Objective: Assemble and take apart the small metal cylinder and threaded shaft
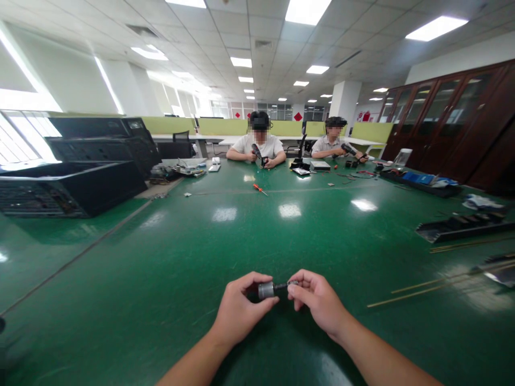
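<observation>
Little grey cylinder [266,290] is up front over the green tabletop [193,257], left hand [236,308] curled around it, right hand [319,303] pinching the end of its dark shaft [280,287]. Orange screwdriver [259,189] is lying well beyond.

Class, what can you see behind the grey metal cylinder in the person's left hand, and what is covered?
Beyond the cylinder, the green tabletop shows, with an orange-handled screwdriver farther back. Whatever lies directly behind the cylinder and left hand is covered.
</observation>
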The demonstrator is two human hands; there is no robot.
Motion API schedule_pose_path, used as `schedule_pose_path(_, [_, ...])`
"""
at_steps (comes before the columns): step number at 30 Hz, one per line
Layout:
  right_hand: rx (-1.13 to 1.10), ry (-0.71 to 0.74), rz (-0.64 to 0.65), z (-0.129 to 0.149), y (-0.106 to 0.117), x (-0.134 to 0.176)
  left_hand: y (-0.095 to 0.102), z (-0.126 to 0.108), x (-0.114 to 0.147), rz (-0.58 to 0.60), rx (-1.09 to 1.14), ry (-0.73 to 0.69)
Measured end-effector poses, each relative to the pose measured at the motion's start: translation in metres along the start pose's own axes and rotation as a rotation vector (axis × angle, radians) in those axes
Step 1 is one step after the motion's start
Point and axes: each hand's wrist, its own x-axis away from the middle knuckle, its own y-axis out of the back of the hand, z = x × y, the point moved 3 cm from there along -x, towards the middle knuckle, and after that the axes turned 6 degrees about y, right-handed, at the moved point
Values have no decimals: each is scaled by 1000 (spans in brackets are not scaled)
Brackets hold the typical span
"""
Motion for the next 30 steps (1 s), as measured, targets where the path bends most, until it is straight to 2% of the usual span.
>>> schedule_pose_path(30, [3,7,-30,0,3,-1,0,3,-1,-2,41,23])
